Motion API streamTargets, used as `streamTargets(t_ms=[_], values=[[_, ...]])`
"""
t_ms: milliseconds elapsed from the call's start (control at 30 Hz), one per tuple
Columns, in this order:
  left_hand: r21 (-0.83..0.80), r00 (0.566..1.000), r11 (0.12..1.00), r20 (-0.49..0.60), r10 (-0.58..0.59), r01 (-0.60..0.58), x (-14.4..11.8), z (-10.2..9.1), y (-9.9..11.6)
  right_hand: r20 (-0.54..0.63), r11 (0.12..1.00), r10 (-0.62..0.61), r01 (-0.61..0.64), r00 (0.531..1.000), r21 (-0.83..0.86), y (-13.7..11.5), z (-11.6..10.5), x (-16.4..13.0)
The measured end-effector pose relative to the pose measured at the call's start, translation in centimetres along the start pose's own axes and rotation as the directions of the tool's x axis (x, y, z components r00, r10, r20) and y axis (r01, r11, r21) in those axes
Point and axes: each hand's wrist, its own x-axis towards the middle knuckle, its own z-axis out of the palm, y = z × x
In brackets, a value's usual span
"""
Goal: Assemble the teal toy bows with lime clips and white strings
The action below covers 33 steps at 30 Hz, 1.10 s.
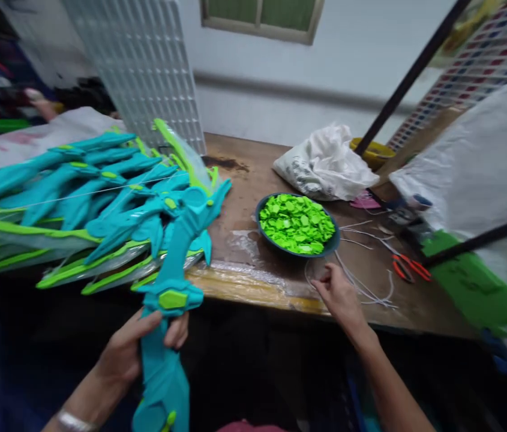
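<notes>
Left hand (131,351) grips a teal toy bow (170,288), lower centre. Right hand (336,294), fingers loosely open, touches white cords (365,288) on the bench (239,180) below the bowl of green caps (297,224).

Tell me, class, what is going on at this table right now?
A person's left hand grips a teal toy sword by its handle. The right hand rests on the wooden table, touching thin white strings beside a bowl of green pieces. More teal swords lie piled on the left.
</notes>
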Motion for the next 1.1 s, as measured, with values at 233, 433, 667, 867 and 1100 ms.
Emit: streamTargets(t_ms=[233,433,667,867,1100], values=[[-0.026,0.998,0.999,0.058,-0.028,0.029,0.4,-0.4,-0.2,0.033,0.949,-0.110,0.115,0.993,-0.294,0.0,2.7,-2.7],[-0.106,0.965,0.980,0.220,-0.142,0.168,0.4,-2.1,-1.1,0.024,0.956,-0.253,0.253,0.967,-0.150,-6.6,3.0,-2.6],[-0.121,0.932,0.962,0.305,-0.197,0.243,2.7,-2.6,-4.2,0.169,0.801,-0.589,0.542,0.790,0.256,-19.3,8.1,-8.0],[-0.011,0.955,0.975,0.204,-0.213,0.220,1.9,-2.9,-2.2,0.222,0.764,-0.468,0.265,0.855,0.588,-19.0,8.3,-11.1],[0.036,0.891,0.956,0.355,-0.284,0.291,0.4,-0.6,-2.1,0.458,0.363,-0.253,-0.355,0.852,0.861,-19.4,7.4,-8.6]])
